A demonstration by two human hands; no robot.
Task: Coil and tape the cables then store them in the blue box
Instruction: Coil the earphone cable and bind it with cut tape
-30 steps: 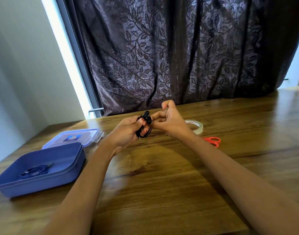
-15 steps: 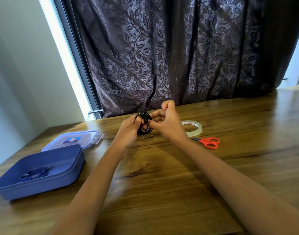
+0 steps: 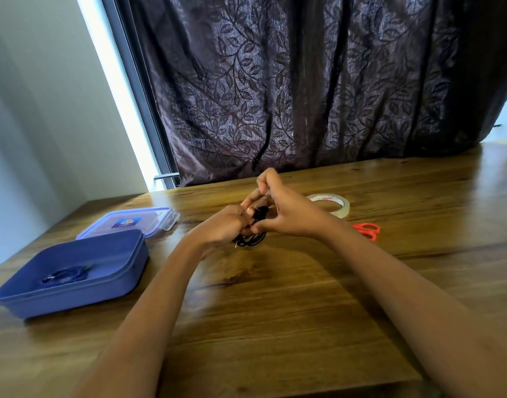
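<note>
Black cable (image 3: 250, 241) is held over table (image 3: 275, 305), gripped in curled left hand (image 3: 222, 228), pinched by right hand (image 3: 289, 215). At 8 o'clock from it, box (image 3: 74, 297) is placed, second cable (image 3: 65, 275) laid inside.

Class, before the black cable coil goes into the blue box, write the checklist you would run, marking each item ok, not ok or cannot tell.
1. Grip on black cable coil by left hand and right hand: ok.
2. Coil taped: cannot tell, fingers hide it.
3. Open blue box, lid lying behind it: ok.
4. Free room in the box beside the stored cable: ok.
5. Within reach on the table: tape roll, scissors: ok.
</note>
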